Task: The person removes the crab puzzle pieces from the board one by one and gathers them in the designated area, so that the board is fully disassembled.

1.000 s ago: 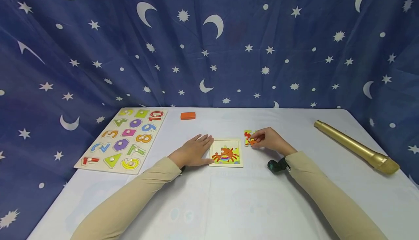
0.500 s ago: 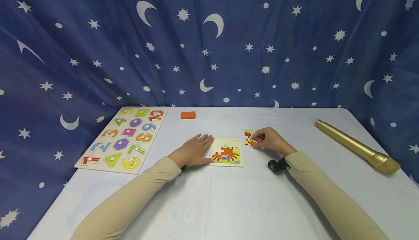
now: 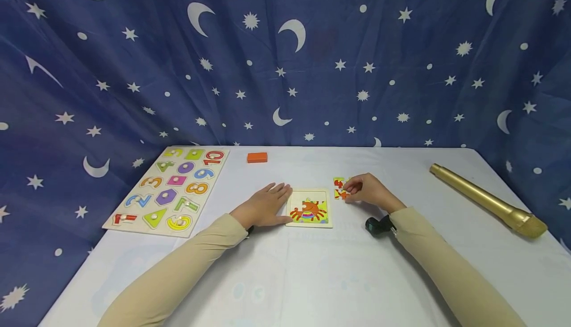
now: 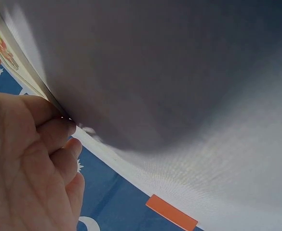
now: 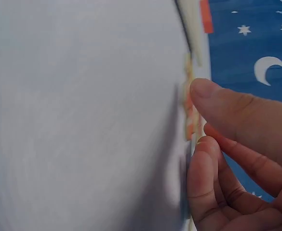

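Left grip: my left grip (image 3: pixel 263 205) lies with fingers extended, its fingertips and thumb touching the near-side left edge of the crab puzzle tray.
Crab puzzle tray (image 3: pixel 299 198): flat, just right of my left grip and left of my right grip, between the two; its pale base shows along the top and upper left.
Crab picture (image 3: pixel 312 210): partly assembled inside the tray, orange crab with a rainbow-striped belly, right of my left thumb.
Right grip: my right grip (image 3: pixel 368 190) has bent fingers, thumb tip against the loose crab pieces; I cannot tell whether it pinches one.
Loose crab pieces (image 3: pixel 339 184): red, orange and yellow, at my right fingertips, just right of the tray, partly hidden by them.
Wrist camera (image 3: pixel 378 225): black, below my right grip, by the beige sleeve (image 3: pixel 439 260).
Number-and-shape board (image 3: pixel 138 227): left of my left grip, with knobbed pieces.
Orange block (image 3: pixel 257 157): beyond my left grip.
Gold brush (image 3: pixel 486 199): lying well right of my right grip.
Tabletop (image 3: pixel 357 277): white, beneath both grips.
Curtain (image 3: pixel 285 96): blue with white moons and stars, beyond both grips.
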The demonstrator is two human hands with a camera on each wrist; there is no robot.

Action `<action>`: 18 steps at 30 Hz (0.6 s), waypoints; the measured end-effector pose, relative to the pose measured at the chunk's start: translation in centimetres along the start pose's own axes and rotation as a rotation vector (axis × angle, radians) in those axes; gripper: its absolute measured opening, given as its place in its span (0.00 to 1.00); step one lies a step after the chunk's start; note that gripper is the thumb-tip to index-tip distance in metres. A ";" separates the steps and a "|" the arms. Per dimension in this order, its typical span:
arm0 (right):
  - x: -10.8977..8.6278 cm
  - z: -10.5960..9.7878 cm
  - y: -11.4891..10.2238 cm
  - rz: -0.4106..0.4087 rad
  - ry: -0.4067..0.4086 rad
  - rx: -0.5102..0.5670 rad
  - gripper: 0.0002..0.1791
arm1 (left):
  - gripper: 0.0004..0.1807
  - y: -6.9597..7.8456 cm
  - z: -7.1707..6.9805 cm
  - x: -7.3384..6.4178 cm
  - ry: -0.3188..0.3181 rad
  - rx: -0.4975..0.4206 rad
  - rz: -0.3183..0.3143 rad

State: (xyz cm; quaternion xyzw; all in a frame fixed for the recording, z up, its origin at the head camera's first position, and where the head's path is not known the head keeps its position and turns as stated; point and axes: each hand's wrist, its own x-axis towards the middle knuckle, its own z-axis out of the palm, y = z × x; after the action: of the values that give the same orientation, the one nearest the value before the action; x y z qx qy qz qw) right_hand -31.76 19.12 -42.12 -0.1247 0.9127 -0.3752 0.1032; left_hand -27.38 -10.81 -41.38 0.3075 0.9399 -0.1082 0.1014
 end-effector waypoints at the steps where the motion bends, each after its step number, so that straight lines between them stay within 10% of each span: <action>1: -0.1 0.0 -0.1 -0.003 -0.002 0.013 0.16 | 0.46 0.0 0.0 0.0 -0.003 0.003 -0.001; 18: -0.1 4.1 -5.1 -0.164 -0.144 0.102 0.20 | 0.46 0.3 -0.5 -0.4 -0.020 -0.043 -0.006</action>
State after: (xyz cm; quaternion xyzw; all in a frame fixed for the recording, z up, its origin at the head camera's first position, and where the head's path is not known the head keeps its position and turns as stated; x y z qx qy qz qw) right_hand -29.79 12.95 -41.35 -0.2204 0.8694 -0.4184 0.1435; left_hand -26.95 -10.70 -40.81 0.3013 0.9419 -0.0911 0.1170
